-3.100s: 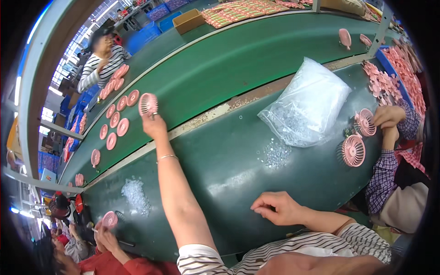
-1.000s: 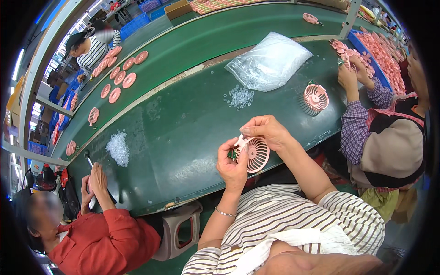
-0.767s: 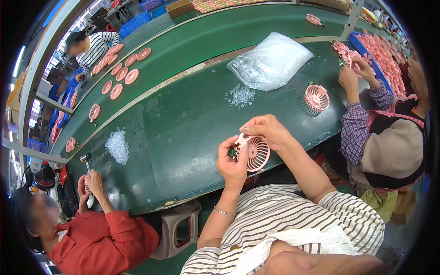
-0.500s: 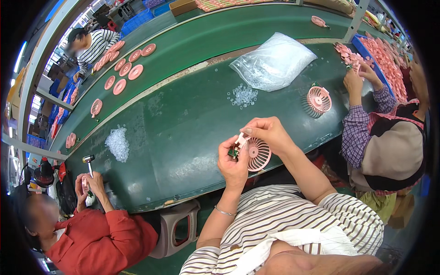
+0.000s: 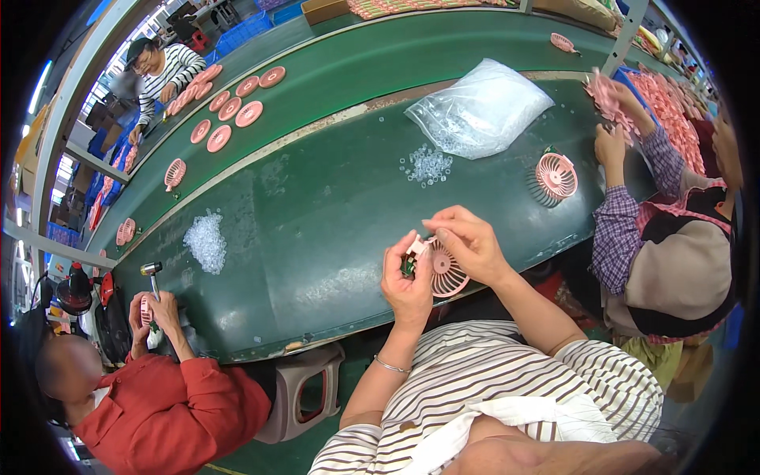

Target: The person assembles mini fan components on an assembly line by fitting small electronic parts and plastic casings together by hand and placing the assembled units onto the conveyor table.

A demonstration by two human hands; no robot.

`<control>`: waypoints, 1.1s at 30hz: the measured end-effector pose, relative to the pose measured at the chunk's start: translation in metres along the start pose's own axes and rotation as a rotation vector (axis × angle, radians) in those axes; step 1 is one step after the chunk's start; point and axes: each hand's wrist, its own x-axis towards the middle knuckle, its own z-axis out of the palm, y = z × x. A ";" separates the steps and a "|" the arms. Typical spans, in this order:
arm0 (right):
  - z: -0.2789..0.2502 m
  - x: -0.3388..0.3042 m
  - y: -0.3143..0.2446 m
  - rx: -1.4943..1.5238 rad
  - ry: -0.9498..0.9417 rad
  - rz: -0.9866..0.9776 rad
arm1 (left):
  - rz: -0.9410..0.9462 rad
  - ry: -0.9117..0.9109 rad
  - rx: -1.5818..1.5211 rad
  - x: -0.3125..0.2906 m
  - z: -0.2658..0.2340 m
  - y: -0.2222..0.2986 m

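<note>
My left hand (image 5: 406, 286) is closed around the neck of a pink slatted fan housing (image 5: 450, 273), held just above the front edge of the green worktable (image 5: 317, 237). A small green circuit board (image 5: 408, 265) shows at the neck, between my left thumb and fingers. Just over the housing's upper edge is my right hand (image 5: 475, 245), its thumb and fingertips pinched together. Whatever lies between them is too small or hidden to make out. Farther right on the table stands another pink fan housing (image 5: 555, 177), with a bit of green at its top.
Small clear plastic pieces (image 5: 427, 166) lie loose beside their plastic bag (image 5: 483, 109); another heap (image 5: 206, 241) is at left. Pink discs (image 5: 229, 108) rest on the conveyor belt (image 5: 340, 71). A co-worker at left holds a hammer (image 5: 151, 271); another at right handles pink parts.
My right fingertips have shifted slightly away from the neck, and that hand is now more bunched. My left hand keeps its grip. The right co-worker's hands have moved apart at the pink parts.
</note>
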 end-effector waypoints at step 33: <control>-0.044 0.053 0.041 -0.705 0.202 -0.041 | 0.140 -0.133 0.415 0.030 -0.022 0.002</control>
